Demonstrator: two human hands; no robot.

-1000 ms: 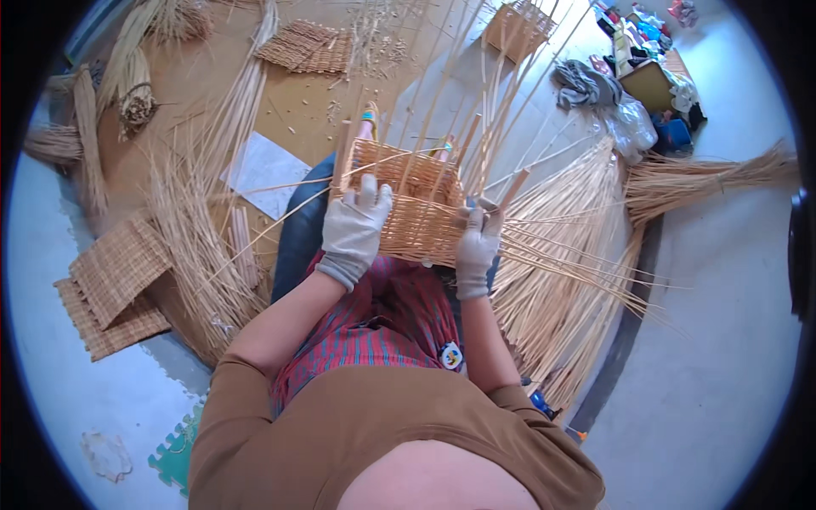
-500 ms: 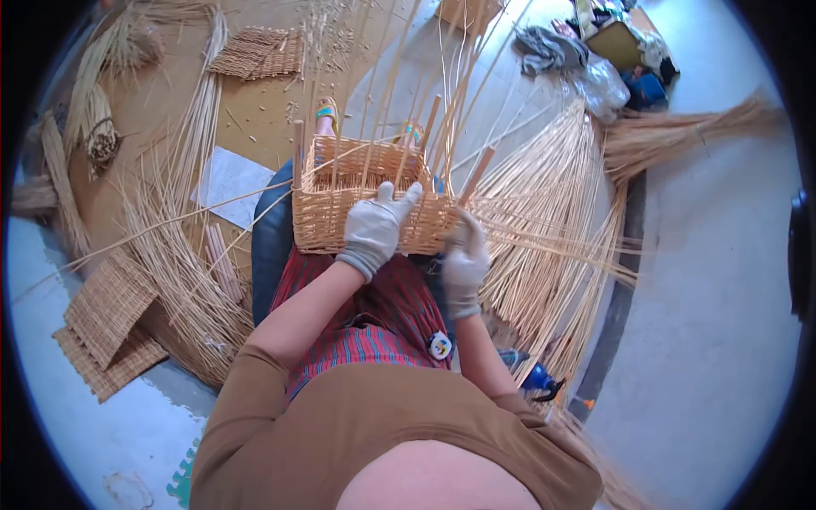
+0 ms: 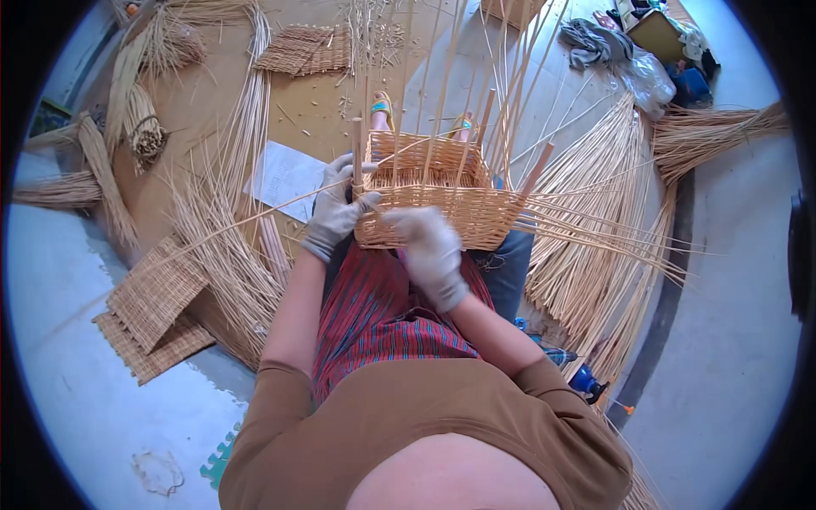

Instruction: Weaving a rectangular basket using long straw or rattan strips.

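Part-woven wicker basket (image 3: 467,208), held above the striped lap cloth (image 3: 399,340).
Left hand (image 3: 336,212): curled around the basket's left corner post (image 3: 357,136). Right hand (image 3: 432,251): blurred before the basket's near wall, its grip indeterminable. Probably light, with springy walls; upright stakes (image 3: 442,93) above the basket likely bend or snap, so stiff corners offer the best hold.

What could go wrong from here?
1. The long strand running left past the left hand crosses loose canes; it might snag.
2. Jutting canes at the right of the woven basket overlie a fanned bundle, so they could tangle.
3. Tall stakes rise well above its rim; a bump might bend them.
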